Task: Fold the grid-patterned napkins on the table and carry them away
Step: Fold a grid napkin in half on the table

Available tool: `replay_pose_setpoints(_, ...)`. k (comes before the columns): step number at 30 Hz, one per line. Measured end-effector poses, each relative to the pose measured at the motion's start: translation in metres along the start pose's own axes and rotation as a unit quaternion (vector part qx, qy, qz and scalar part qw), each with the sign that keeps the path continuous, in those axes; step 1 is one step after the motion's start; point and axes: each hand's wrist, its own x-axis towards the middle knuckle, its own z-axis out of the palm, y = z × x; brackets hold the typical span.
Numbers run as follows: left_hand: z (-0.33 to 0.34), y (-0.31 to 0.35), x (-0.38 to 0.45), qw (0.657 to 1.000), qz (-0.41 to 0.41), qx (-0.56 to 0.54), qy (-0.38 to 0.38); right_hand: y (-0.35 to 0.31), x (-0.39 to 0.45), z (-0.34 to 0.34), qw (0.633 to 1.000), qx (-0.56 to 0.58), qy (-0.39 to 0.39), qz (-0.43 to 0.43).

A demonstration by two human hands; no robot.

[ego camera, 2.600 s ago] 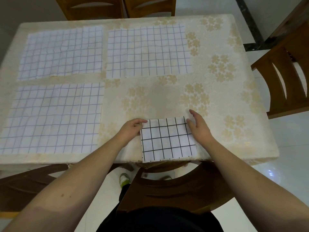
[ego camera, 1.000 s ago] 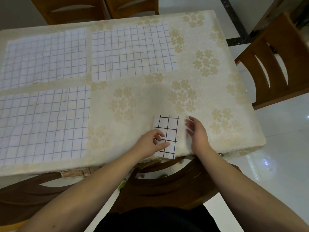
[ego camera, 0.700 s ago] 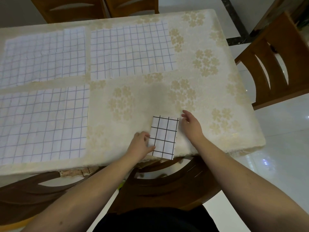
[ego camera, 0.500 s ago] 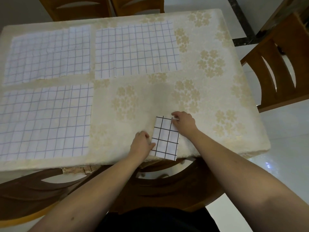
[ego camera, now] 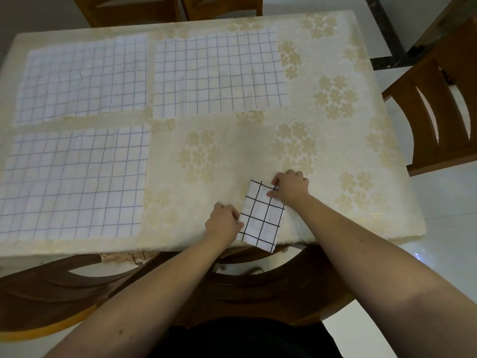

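Right hand (ego camera: 291, 191) pinches the far corner of the small folded black-grid white cloth napkin (ego camera: 262, 217); left hand (ego camera: 224, 223) grips its near-left edge at the tabletop (ego camera: 361, 151) rim. Beyond the left hand, three pale grid napkins (ego camera: 74, 182) lie flat, apparently unfolded.

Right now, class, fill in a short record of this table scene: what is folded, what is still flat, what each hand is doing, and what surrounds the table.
Folded item: folded napkin, bold black grid, at the table's near edge, its lower end overhanging
Left hand: fingers curled on its left edge
Right hand: pinches its top right corner
Still flat: three unfolded napkins: far left, far middle, near left
Surface: floral tablecloth
Around: wooden chairs, one at right
Task stage: one folded, three left
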Motion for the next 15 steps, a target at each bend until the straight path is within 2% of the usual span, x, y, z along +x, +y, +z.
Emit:
replay_pose_setpoints(4, 0.002, -0.002, -0.002, 1.0, 0.01, -0.01, 0.006, 0.003, -0.006, 0.0, 0.999, 0.047, 0.002, 0.005)
replay_pose_setpoints(8, 0.0, -0.003, -0.005, 0.998, 0.023, -0.05, 0.004, 0.011, -0.016, -0.001, 0.982, 0.19, -0.01, -0.006)
replay_pose_setpoints(11, -0.009, -0.003, -0.005, 0.995, 0.03, -0.09, 0.002, 0.019, -0.027, -0.005, 0.966, 0.256, -0.017, -0.024)
replay_pose_setpoints(15, -0.03, -0.002, -0.004, 0.974, -0.014, -0.219, -0.065, 0.026, -0.045, -0.013, 0.952, 0.298, -0.036, -0.053)
